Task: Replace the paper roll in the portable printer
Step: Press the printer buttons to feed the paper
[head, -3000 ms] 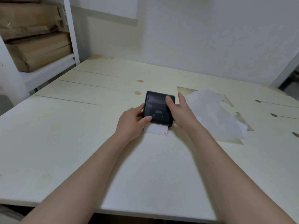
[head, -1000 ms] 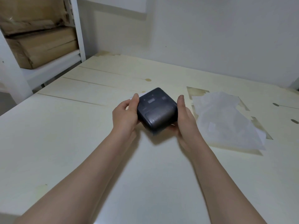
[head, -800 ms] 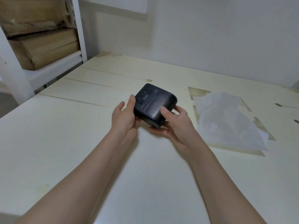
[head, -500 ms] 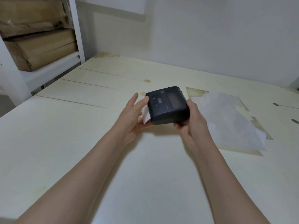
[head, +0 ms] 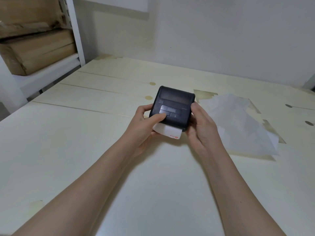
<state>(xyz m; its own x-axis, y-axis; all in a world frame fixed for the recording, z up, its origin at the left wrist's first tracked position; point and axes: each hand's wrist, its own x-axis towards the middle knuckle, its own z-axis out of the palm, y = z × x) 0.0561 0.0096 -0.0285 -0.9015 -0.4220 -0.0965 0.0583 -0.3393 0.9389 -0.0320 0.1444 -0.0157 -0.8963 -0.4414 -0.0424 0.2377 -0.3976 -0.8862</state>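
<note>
Above the table, printer gripped between left hand and right hand, paper strip protruding.

1. On the black printer, a small pale marking sits at the upper left of its top face, just above the button panel; the letters are too blurred to read.
2. At the right of that same panel, another tiny line of print, also unreadable.
3. On the white paper strip sticking out of the printer's near edge, a small red mark at its right corner; its characters cannot be made out.
</note>
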